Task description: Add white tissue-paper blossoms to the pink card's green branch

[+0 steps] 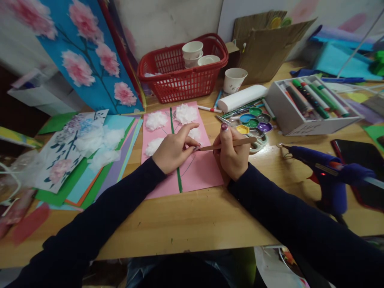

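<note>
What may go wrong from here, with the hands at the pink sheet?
The blue glue gun shows a red light; its tip may be hot, and the right sleeve lies nearby. The right hand is close to the paint palette, so it could get stained. The left hand might flatten a white puff beside it.

no word, brand or number can be read with certainty. on the shiny light-brown wooden tabletop (210,224), two things bear marks. the white paper cup with slightly flared sides (235,82), near the rear edge, carries a short row of small dark marks across its side, too small to make out. the open white box filled with coloured markers (315,127), nearer the rear edge than the front edge and right of the cup, has faint dark strokes like handwriting low on its front, too blurred to read.
</note>
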Demonstrator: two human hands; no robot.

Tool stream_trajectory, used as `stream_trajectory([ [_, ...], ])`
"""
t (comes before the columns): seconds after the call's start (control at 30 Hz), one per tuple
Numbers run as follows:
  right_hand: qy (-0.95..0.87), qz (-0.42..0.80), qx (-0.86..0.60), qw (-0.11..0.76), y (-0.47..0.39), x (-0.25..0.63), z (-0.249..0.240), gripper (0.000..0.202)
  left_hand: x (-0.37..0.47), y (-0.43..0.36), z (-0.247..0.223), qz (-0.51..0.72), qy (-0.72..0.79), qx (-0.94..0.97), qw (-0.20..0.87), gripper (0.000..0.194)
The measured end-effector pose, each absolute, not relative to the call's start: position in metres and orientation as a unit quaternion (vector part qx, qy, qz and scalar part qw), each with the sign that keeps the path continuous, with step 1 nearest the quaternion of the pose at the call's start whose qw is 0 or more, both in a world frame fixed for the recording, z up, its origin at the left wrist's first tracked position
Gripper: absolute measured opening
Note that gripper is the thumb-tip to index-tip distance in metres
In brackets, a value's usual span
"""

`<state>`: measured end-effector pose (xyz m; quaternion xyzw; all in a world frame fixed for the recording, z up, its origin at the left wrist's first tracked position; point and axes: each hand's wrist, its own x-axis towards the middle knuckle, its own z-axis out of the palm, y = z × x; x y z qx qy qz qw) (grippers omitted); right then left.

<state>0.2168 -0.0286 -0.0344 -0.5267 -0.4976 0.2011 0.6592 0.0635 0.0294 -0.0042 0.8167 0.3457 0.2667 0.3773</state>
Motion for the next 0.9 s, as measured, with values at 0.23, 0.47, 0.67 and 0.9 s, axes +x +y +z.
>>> stream_trajectory([
  [0.23,-0.52,0.185,-0.526,0.647,-0.0299,0.2163,-0.0344,0.046,0.0637,0.0303,-0.0049,0.264,0.342,0.823,0.367,0.046],
  [0.47,-0.513,0.176,-0.547,0.638,-0.0306,0.2167,-0.0351,0.043,0.0633,0.0303,-0.0079,0.235,0.326,0.853,0.333,0.051],
  [0.67,-0.531,0.171,-0.546,0.625,-0.0301,0.218,-0.0364,0.044,0.0623,0.0312,-0.0095,0.244,0.322,0.849,0.342,0.051],
  [0.9,-0.54,0.169,-0.548,0.616,-0.0305,0.2188,-0.0351,0.044,0.0605,0.0312,-0.0068,0.247,0.31,0.853,0.34,0.047],
])
